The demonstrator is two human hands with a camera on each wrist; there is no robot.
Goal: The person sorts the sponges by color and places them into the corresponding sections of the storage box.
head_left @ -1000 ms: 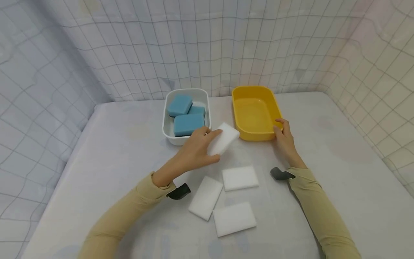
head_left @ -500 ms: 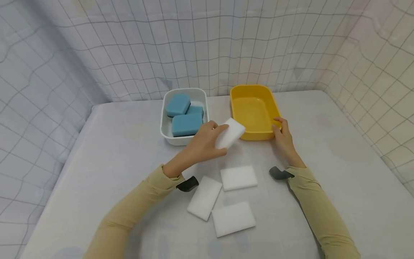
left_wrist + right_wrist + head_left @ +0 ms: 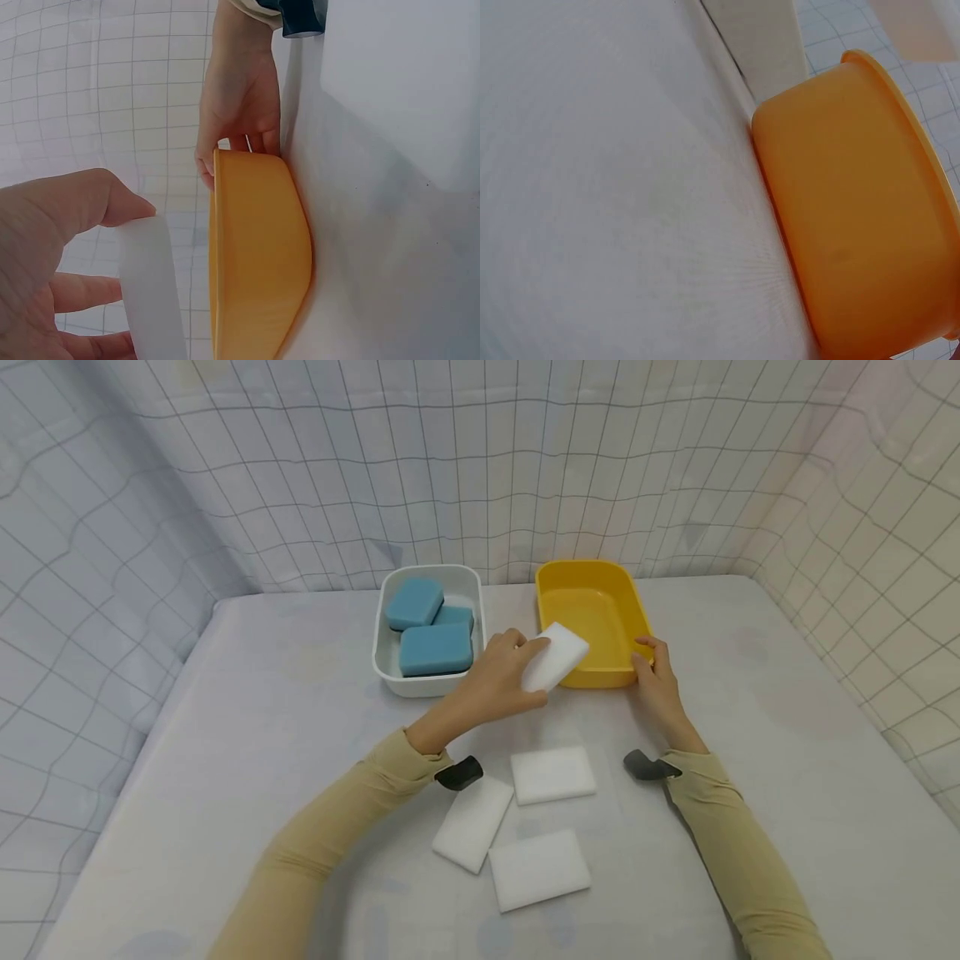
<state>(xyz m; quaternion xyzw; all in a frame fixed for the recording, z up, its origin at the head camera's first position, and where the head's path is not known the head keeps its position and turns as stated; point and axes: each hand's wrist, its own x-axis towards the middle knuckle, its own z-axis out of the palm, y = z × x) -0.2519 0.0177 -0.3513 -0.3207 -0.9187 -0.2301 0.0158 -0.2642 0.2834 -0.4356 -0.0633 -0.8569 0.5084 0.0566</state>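
Note:
In the head view my left hand [image 3: 497,681] pinches a white sponge block [image 3: 558,653] between thumb and fingers. The block is tilted and held up over the near left edge of a yellow plastic tub [image 3: 600,679]. My right hand [image 3: 662,693] grips the tub's near right corner, thumb and fingers on either side of the rim. No other object shows inside the tub. The left wrist view has the block [image 3: 154,289] edge-on, a little apart from the tub [image 3: 262,247]. The right wrist view is mostly the tub's outer wall [image 3: 855,210]; the right hand is barely seen there.
A white tub [image 3: 381,656] stands left of the yellow one, holding blue sponges [image 3: 435,649] with dark undersides. Three white blocks [image 3: 553,774] lie flat on the pale tablecloth [image 3: 300,710] nearer the body. Checked fabric [image 3: 480,468] hangs behind and at both sides.
The left hand has carried the white sponge block right and away from the body, from beside the white tub to over the yellow tub's edge. The right hand keeps its grip.

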